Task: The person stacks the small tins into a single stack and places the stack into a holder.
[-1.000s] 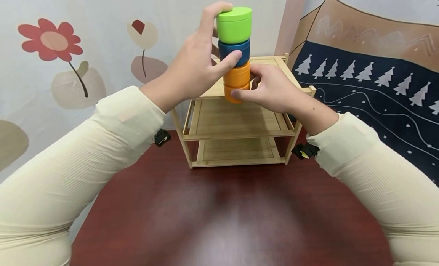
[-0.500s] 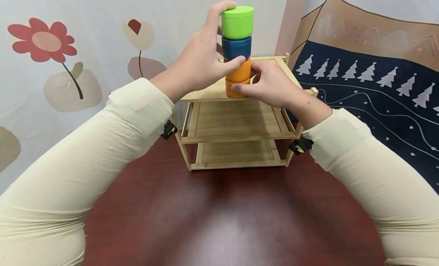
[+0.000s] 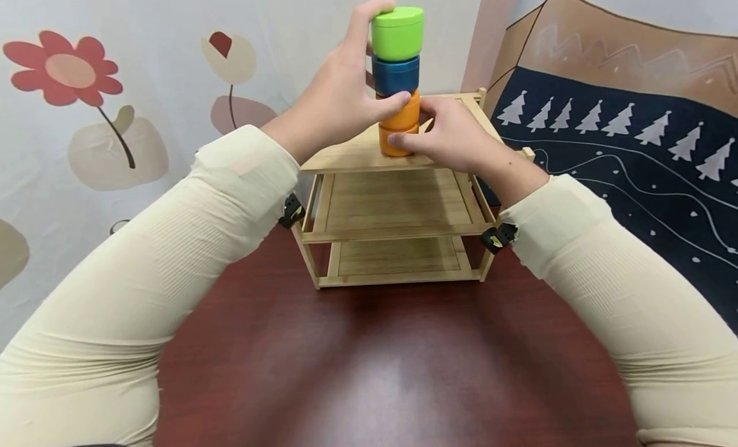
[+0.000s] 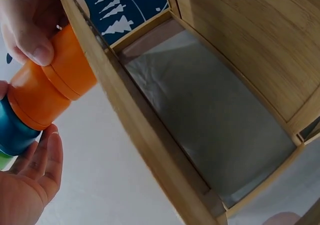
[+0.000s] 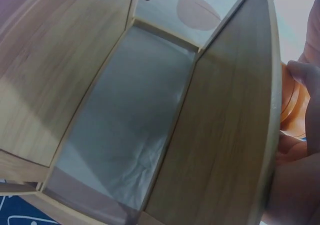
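Observation:
A stack of round, smooth containers stands at the front edge of the rack's top shelf (image 3: pixel 346 154) in the head view. From the top come a green container (image 3: pixel 398 37), a blue container (image 3: pixel 396 75) and two orange containers, the lowest (image 3: pixel 392 143) right at the shelf. My left hand (image 3: pixel 343 91) grips the stack from the left, index finger over the green top and thumb across the upper orange one. From the right, my right hand (image 3: pixel 455 136) grips the orange pair, thumb on the lowest. The left wrist view shows the orange containers (image 4: pixel 72 65) beside the shelf edge.
The light wooden rack has a middle shelf (image 3: pixel 398 200) and a bottom shelf (image 3: pixel 400 255). It stands on a dark red table (image 3: pixel 369 357). Behind hang a pale cloth with flowers (image 3: pixel 173 37) and a navy cloth with white trees (image 3: pixel 611 152).
Both hands have moved the stack slightly up and back in view, so its base now overlaps the top shelf instead of hanging past its front edge. The grips look the same.

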The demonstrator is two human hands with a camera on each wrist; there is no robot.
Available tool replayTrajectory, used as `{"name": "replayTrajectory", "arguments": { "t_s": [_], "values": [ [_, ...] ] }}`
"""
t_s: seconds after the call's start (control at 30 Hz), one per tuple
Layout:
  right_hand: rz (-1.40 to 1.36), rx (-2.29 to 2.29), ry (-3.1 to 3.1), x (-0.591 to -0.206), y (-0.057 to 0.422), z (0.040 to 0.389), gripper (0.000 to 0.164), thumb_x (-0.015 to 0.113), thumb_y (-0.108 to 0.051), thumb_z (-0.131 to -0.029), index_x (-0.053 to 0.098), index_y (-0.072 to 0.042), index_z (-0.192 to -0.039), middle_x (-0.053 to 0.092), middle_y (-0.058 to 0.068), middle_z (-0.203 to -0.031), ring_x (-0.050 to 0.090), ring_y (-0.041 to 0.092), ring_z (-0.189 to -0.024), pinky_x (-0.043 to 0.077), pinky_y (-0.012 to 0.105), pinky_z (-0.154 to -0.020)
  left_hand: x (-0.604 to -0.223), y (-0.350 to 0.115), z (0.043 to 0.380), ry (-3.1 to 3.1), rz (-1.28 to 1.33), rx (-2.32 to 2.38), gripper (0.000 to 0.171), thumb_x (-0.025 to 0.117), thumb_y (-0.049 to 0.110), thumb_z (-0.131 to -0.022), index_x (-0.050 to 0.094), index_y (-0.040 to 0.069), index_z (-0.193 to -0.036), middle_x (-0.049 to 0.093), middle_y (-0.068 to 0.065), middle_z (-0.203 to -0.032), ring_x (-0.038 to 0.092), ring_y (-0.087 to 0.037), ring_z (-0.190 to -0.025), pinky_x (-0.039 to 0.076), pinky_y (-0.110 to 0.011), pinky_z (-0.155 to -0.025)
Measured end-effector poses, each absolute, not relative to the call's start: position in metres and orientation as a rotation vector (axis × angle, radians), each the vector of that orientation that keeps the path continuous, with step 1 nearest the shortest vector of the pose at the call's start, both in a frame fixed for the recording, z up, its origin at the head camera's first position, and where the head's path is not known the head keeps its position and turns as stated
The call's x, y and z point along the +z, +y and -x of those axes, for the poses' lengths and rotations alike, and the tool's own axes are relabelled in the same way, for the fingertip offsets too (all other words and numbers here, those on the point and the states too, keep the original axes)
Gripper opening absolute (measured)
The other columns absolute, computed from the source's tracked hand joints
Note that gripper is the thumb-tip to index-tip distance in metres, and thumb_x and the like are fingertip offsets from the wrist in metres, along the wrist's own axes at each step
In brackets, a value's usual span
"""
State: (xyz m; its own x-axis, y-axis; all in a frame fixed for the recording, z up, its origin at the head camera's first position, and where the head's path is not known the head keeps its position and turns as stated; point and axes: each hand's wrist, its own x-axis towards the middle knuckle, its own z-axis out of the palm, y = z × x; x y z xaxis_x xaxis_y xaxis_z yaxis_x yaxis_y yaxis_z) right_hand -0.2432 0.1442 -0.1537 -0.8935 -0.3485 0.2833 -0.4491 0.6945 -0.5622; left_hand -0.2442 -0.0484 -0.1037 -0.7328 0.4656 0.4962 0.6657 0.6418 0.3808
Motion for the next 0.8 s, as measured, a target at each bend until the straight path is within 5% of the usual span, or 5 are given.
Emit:
{"name": "replayTrajectory", "arguments": {
  "t_s": [0.33, 0.53, 0.8],
  "values": [
    [-0.665, 0.976, -2.761, -0.152, 0.147, 0.241, 0.060, 0.068, -0.049, -0.091, 0.058, -0.009, -0.134, 0.067, 0.010, -0.122, 0.062, 0.023, -0.107, 0.048, 0.036, -0.088, -0.104, -0.047, 0.243, -2.519, 0.895, -0.821, 0.099, 0.073, 0.038, -0.089, 0.002, 0.032, -0.157, 0.047, -0.004, -0.145, 0.065, -0.017, -0.112, 0.052, -0.028, -0.095],
    [-0.676, 1.024, -2.757, -0.152, 0.149, 0.238, 0.061, 0.067, -0.047, -0.092, 0.054, -0.014, -0.142, 0.066, 0.009, -0.130, 0.064, 0.024, -0.112, 0.052, 0.040, -0.088, -0.109, -0.049, 0.238, -2.490, 0.876, -0.861, 0.107, 0.074, 0.038, -0.088, -0.005, 0.031, -0.159, 0.033, -0.002, -0.158, 0.060, -0.018, -0.122, 0.049, -0.029, -0.100],
    [-0.570, 1.038, -2.785, -0.152, 0.155, 0.225, 0.069, 0.057, -0.051, -0.096, 0.034, -0.023, -0.156, 0.060, 0.013, -0.138, 0.064, 0.026, -0.115, 0.052, 0.045, -0.094, -0.131, -0.065, 0.221, -2.365, 0.701, -0.750, 0.096, 0.069, 0.046, -0.089, 0.005, 0.032, -0.159, 0.026, 0.000, -0.158, 0.047, -0.009, -0.134, 0.034, -0.042, -0.107]
  ]
}}
